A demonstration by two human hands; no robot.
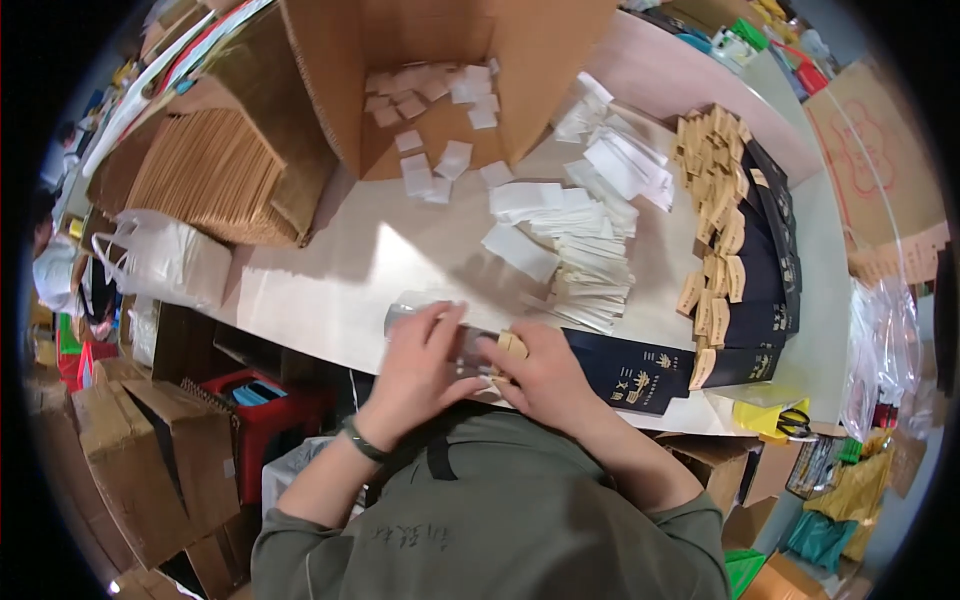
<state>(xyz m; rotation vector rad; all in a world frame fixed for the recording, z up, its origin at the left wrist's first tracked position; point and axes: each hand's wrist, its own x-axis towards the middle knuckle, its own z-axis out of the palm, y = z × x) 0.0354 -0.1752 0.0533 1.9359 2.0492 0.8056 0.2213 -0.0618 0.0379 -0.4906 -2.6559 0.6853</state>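
Observation:
At the table's near edge, my left hand (412, 362) is spread, its thumb apart from the fingers, beside a greyish see-through piece (474, 346) lying between my hands. My right hand (552, 378) is closed on a small tan card (512, 347), its fingertips over the see-through piece. What lies under those fingers is partly hidden. A clear, shiny roll-like object (403, 308) sits just behind my left fingers. Right of my right hand lies a dark navy printed sleeve (625, 372). Ahead is a spread pile of white paper slips (590, 265).
An upright cardboard box (440, 30) opens toward me, with small pale squares (408, 105) inside. Brown sheets (205, 170) fill a carton at left, beside a white plastic bag (170, 260). Tan-tagged navy packs (745, 270) line the right. Black scissors (795, 422) lie at the right edge.

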